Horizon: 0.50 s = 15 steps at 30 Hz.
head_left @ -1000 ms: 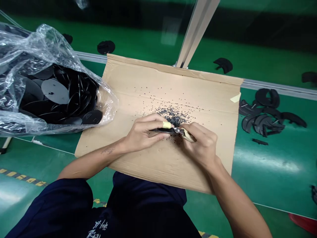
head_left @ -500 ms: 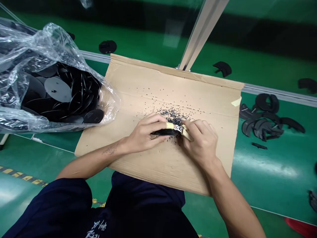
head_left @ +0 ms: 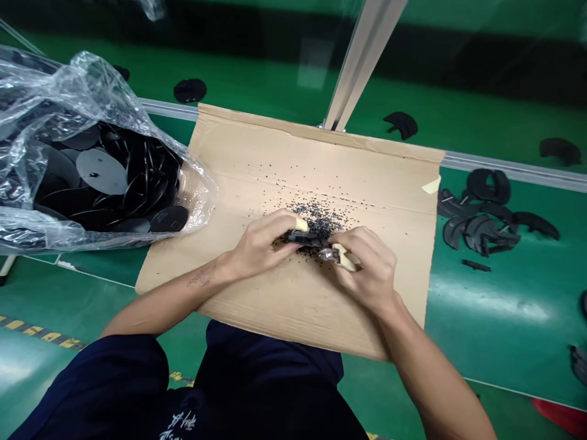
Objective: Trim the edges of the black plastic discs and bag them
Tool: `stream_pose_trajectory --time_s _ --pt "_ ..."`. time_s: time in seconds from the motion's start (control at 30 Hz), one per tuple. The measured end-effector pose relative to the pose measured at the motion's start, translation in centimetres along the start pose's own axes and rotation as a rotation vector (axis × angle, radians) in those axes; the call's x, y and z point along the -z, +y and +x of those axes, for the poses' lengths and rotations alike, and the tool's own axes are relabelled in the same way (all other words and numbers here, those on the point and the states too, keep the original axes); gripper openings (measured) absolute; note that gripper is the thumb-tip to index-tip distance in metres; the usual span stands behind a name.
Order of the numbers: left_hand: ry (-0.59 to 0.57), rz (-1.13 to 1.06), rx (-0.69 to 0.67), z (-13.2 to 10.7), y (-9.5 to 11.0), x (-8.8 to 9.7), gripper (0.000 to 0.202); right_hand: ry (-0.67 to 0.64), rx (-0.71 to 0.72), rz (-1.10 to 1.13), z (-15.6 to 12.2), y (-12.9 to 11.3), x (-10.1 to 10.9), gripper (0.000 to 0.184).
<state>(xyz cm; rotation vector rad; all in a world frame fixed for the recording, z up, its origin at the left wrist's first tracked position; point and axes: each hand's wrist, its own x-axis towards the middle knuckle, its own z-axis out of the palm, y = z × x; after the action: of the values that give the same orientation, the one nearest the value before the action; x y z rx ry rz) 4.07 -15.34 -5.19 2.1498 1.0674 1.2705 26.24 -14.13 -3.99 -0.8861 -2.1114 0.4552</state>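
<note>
The left hand [head_left: 261, 244] grips a black plastic piece [head_left: 305, 238], its taped finger [head_left: 301, 225] now drawn back from the taped nippers [head_left: 343, 256] closed in the right hand [head_left: 369, 266]. The piece hangs over the cardboard sheet [head_left: 275, 146], black crumbs [head_left: 318, 219] at 12 o'clock.

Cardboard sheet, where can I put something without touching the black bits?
Top left of the cardboard sheet, beside the plastic bag, has bare room. So does the strip right of the right hand, below the masking tape. The middle is crowded: black crumbs heap by the left hand.
</note>
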Motion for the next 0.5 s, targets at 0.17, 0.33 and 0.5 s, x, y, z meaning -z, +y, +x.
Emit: stream_pose_trajectory --time_s 0.17,0.33,0.5 --pt "-0.099 0.198 -0.103 -0.5 -0.9 -0.2 0.037 -0.044 0.104 0.059 -0.1 -0.4 0.1 0.011" --pt "-0.004 -0.018 -0.022 -0.2 -0.5 0.0 0.026 0.080 -0.119 0.027 0.3 0.4 0.7 0.018" --pt "0.027 -0.131 -0.001 0.0 0.0 0.1 0.024 -0.055 -0.021 -0.198 0.2 1.8 0.8 0.027"
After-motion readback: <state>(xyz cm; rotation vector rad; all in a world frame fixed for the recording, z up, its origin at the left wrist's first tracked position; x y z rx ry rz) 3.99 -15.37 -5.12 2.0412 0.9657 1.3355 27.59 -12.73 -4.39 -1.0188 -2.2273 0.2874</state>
